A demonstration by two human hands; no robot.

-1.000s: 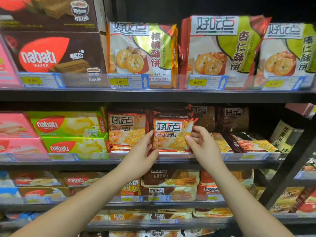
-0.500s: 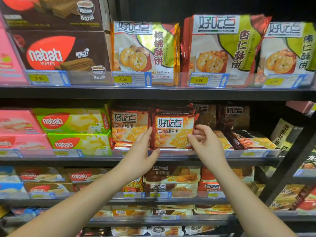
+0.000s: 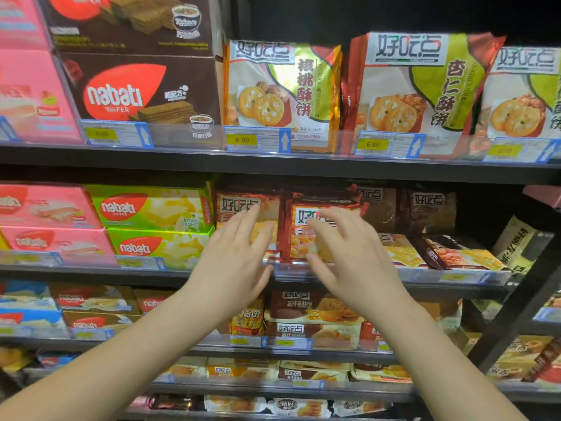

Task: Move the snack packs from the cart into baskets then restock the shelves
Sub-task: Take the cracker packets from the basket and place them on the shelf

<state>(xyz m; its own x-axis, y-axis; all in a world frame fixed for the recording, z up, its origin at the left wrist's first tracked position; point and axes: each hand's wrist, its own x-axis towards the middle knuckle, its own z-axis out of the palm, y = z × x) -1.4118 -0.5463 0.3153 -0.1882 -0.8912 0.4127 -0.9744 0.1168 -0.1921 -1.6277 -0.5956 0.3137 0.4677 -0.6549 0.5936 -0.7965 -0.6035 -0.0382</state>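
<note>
Two brown-and-orange snack packs stand upright side by side on the middle shelf (image 3: 349,273): the left pack (image 3: 233,205) and the right pack (image 3: 299,229). My left hand (image 3: 233,262) is spread in front of the left pack, fingers straight, holding nothing. My right hand (image 3: 355,256) hovers with fingers spread in front of the right pack, holding nothing. Both hands are slightly blurred and cover the lower parts of the packs.
Green and pink Nabati wafer boxes (image 3: 151,208) fill the middle shelf's left side. Flat cookie packs (image 3: 455,253) lie to the right. Large cookie bags (image 3: 282,92) and brown wafer boxes stand on the shelf above. More packs fill the lower shelves (image 3: 312,317). A dark diagonal frame (image 3: 522,299) crosses the right.
Both hands let go of the right pack and pulled back toward me with fingers spread. The pack stays standing on the shelf. The camera has shifted.
</note>
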